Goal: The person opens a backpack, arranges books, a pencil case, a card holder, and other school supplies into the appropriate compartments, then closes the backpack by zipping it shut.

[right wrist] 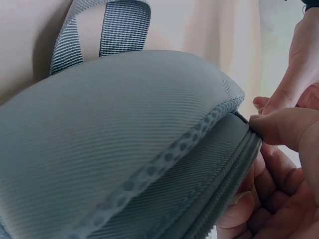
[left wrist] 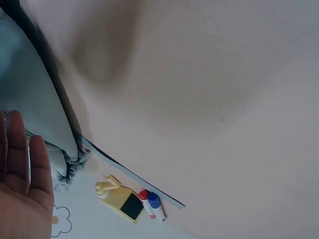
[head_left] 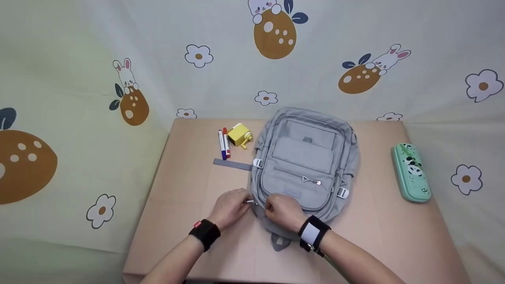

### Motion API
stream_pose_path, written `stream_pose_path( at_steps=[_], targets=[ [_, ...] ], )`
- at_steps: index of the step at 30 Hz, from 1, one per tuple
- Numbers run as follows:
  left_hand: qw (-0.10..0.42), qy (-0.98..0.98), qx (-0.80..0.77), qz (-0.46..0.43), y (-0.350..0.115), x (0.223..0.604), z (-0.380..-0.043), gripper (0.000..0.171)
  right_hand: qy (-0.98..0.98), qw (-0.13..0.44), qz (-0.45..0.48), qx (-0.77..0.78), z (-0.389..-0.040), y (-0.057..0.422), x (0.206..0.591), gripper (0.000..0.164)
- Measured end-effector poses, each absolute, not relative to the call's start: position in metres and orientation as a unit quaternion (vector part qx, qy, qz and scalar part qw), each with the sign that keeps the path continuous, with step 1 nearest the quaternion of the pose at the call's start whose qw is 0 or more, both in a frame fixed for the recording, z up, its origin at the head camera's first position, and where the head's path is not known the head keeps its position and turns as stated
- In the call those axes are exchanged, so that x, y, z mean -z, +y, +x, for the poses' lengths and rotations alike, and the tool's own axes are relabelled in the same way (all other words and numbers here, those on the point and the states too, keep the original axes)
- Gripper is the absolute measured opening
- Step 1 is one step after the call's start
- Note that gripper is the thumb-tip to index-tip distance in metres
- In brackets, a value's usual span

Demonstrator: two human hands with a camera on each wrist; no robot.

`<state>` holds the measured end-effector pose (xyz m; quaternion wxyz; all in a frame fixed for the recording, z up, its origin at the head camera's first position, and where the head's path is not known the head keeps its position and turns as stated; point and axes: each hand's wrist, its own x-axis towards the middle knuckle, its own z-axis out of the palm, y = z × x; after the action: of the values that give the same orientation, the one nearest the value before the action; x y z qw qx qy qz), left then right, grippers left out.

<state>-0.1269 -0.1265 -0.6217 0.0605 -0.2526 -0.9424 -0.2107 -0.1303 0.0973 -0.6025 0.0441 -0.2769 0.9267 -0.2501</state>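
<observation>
We look down at a table (head_left: 185, 197) covered in smooth peach-tan sheeting, w/ a faint crease or two. Cream cloth (head_left: 225, 86) hangs behind it and along both sides, printed w/ white rabbits perched on orange egg shapes, dark leaves & white flowers w/ orange centres. The side drapes show soft folds.

A grey backpack (head_left: 302, 157) lies flat on the table, a bit R of centre, front pockets up, its far end near the back cloth. We see both hands at its near-left edge. The left hand (head_left: 232, 207) pinches a small silver zip pull (head_left: 250, 201) btwn thumb & forefinger; per the left wrist view, its outer fingers are fairly straight. The right hand (head_left: 286, 212) grips the bag's zipped edge, thumb on top, other fingers curled beneath. Both wrists wear black bands.

On the table's far-left part, 2 markers (head_left: 223, 144), 1 blue-capped & 1 red-capped, lie beside a yellow crank sharpener (head_left: 239, 135). Just nearer us, a flat grey strip (head_left: 232, 164) meets the bag's side. Near the table's R edge, well apart, lies a mint-green pencil case (head_left: 411, 173) w/ pandas.
</observation>
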Motion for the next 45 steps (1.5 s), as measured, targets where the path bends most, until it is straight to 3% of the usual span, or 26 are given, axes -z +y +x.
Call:
stream_pose_path(
  at_steps=[17, 25, 32, 41, 45],
  targets=[
    [0.069, -0.952, 0.214, -0.207, -0.137, 0.623, -0.158, 0.007, 0.927, 0.050, -0.268, 0.259, -0.125, 0.104, 0.599, 0.006],
    [0.052, -0.956, 0.213, -0.194, -0.140, 0.624, -0.158, 0.006, 0.925, 0.086, -0.266, 0.257, -0.128, 0.102, 0.597, 0.008],
    [0.073, -0.951, 0.212, -0.212, -0.140, 0.625, -0.156, 0.007, 0.932, 0.091, -0.252, 0.246, -0.146, 0.092, 0.587, 0.023],
    [0.043, -0.959, 0.208, -0.190, -0.137, 0.622, -0.156, 0.005, 0.946, 0.121, -0.240, 0.181, -0.165, 0.064, 0.583, 0.044],
    [0.042, -0.959, 0.205, -0.190, -0.137, 0.621, -0.156, 0.004, 0.948, 0.134, -0.240, 0.160, -0.168, 0.055, 0.584, 0.044]
  ],
)
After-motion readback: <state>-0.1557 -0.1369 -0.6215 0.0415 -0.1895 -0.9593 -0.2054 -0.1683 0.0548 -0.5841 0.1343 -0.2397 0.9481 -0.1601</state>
